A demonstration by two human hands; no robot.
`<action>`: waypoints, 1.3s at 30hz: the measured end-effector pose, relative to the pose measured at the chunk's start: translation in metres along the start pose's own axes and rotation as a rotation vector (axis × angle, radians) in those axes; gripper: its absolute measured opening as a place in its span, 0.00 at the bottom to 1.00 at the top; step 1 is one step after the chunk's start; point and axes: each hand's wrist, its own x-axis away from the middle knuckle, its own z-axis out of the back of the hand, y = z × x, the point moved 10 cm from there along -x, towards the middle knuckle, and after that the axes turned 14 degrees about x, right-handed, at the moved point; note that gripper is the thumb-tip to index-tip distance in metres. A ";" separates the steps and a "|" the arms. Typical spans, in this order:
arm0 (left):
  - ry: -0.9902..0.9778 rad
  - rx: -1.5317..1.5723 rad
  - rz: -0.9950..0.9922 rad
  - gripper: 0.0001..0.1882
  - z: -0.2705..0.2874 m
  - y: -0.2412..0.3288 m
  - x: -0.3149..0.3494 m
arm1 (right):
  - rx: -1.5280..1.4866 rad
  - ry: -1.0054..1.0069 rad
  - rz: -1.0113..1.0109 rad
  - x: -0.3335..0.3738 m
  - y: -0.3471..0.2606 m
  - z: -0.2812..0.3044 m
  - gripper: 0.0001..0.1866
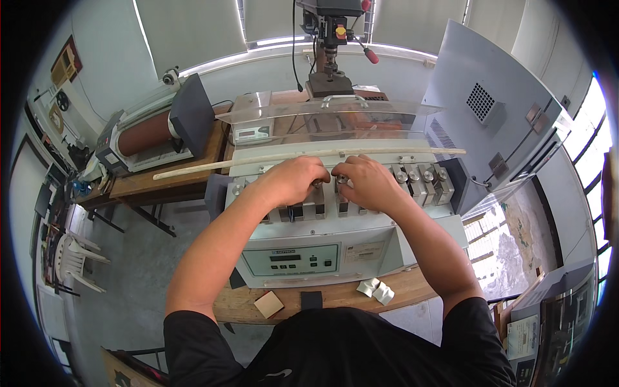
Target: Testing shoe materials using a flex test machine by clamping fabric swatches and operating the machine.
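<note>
Both my hands are at a row of metal clamps on a light-coloured bench machine [293, 242]. My left hand [293, 179] is closed, its fingertips around the top of a clamp [320, 205] left of the middle; the fingers partly hide what they grip, which looks like a clamp knob. Just to its right, my right hand [369, 182] pinches the round knob [342, 180] of the neighbouring clamp. More clamps with round knobs [427, 176] stand to the right of my right hand. A long pale wooden stick [213, 166] lies across the machine, behind my hands.
A raised clear cover [335, 113] stands behind the clamps. In front, a control panel [293, 259] faces me. A tan square block [269, 304], a dark square piece [311, 300] and white folded pieces [376, 290] lie on the wooden table edge. A drill press [331, 51] stands beyond.
</note>
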 end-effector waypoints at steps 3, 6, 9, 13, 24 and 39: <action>-0.018 -0.011 0.108 0.17 0.004 -0.001 -0.004 | -0.068 -0.014 0.019 -0.001 0.002 0.002 0.17; -0.001 -0.054 0.211 0.17 0.012 -0.006 -0.004 | -0.141 -0.038 0.042 -0.002 0.006 -0.003 0.19; 0.060 -0.058 0.200 0.17 0.022 -0.001 0.001 | -0.177 -0.050 0.090 -0.003 0.007 -0.004 0.21; 0.207 0.000 0.017 0.16 0.037 0.024 0.014 | -0.110 0.256 0.171 0.006 -0.003 0.022 0.15; 0.180 0.019 0.071 0.16 0.025 0.014 0.026 | 0.205 0.140 0.094 -0.003 -0.014 0.020 0.17; 0.152 0.066 0.096 0.15 0.025 0.015 0.028 | -0.083 -0.033 0.171 -0.002 -0.006 0.004 0.13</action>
